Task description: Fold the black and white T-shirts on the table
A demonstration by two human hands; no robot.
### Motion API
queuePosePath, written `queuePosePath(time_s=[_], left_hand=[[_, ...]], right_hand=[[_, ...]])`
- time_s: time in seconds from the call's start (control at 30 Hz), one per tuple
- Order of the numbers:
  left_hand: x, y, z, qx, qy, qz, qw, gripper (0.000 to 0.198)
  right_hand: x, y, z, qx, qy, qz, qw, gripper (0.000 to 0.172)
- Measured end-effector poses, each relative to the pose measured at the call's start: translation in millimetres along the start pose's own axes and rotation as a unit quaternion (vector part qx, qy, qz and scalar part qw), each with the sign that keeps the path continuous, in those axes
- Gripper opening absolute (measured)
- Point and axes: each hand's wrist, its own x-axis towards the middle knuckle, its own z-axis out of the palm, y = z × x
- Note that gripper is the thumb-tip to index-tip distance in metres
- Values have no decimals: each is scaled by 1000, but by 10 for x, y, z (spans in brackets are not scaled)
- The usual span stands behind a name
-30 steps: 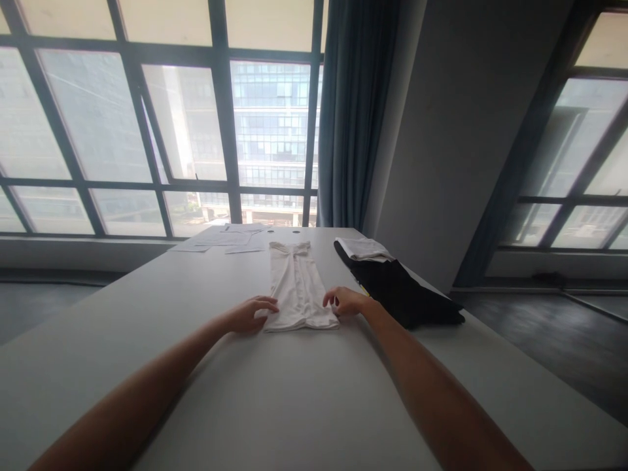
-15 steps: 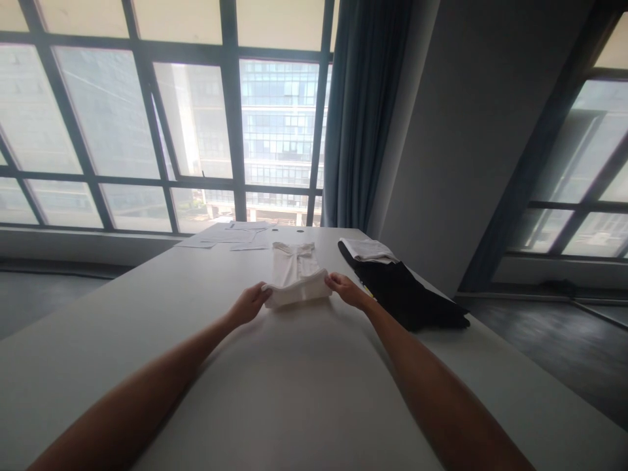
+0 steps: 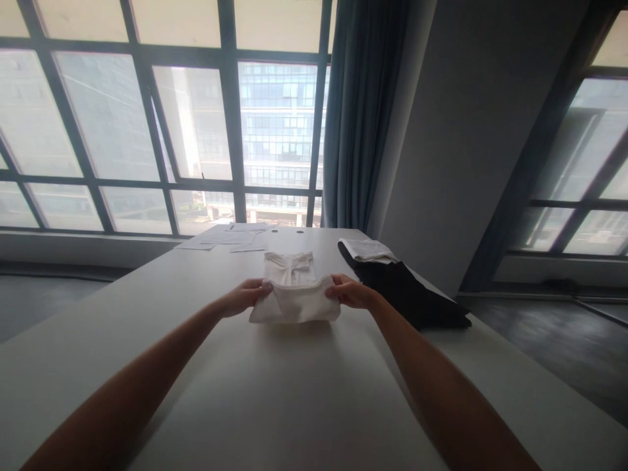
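Note:
A white folded shirt [image 3: 299,304] is between my hands over the middle of the table, its collar end facing the window. My left hand [image 3: 248,295] pinches the shirt's left side, thumb on top. On the right side, my right hand [image 3: 349,291] grips the matching edge with fingers closed. The near part of the cloth is lifted and bulges toward me, with a shadow on the tabletop under it. The fingertips behind the fabric are hidden.
The white table [image 3: 210,379] stretches toward the window. Several paper sheets [image 3: 223,237] lie at its far left. Black cloth [image 3: 412,294] with a folded white-grey garment [image 3: 367,250] on it lies along the right edge. A blue-grey curtain [image 3: 360,118] hangs beyond.
Both hands have drawn the shirt slightly toward me. Its near part is raised and shows more of its front face. The black cloth and papers have stayed in place.

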Motion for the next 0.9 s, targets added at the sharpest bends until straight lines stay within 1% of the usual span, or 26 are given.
queuePosePath(time_s=[0.03,0.07,0.13,0.2,0.27,0.33,0.43,0.47,0.53,0.57,0.6,0.63,0.67,0.7,0.73,0.77,0.83,0.9], left_hand=[[29,63,-49,-5,5,2,1000,57],[74,111,-95,2,22,12,1000,58],[197,145,-172,38,79,42,995,59],[334,101,-220,77,136,66,986,60],[447,7,-241,94,163,73,979,63],[524,-99,-246,81,159,69,981,65],[613,-237,-253,11,128,67,990,67],[648,-278,-261,-10,122,69,990,68],[726,-365,-288,-10,137,69,988,68],[762,-412,-307,23,163,61,985,67],[791,-461,-327,72,195,45,977,64],[809,-509,-348,123,229,24,965,62],[813,-555,-368,171,258,4,951,60],[803,-595,-383,217,274,-9,937,59],[780,-627,-390,258,272,-12,927,57],[746,-650,-386,297,251,-1,921,55],[658,-669,-333,376,171,40,910,50],[570,-662,-223,430,91,68,896,54]], right_hand=[[24,-30,2,15,14,-17,1000,53],[63,-48,4,22,36,-38,998,52],[174,-42,4,17,101,-71,992,47],[301,17,-4,-7,170,-84,982,41],[413,103,-17,-30,214,-78,973,38],[503,182,-33,-42,223,-68,972,36],[630,248,-63,-51,215,-70,973,33],[676,260,-75,-62,224,-71,970,30],[763,286,-104,-124,276,-58,951,26],[795,305,-117,-176,306,-43,935,26],[816,330,-129,-237,328,-24,914,30],[822,360,-138,-300,334,-5,894,37],[814,392,-142,-361,323,9,875,45],[794,424,-140,-415,302,20,858,51],[766,453,-131,-459,274,24,845,55],[733,474,-116,-491,249,24,834,55],[673,492,-61,-524,210,17,825,49],[636,486,22,-523,178,12,833,44]])
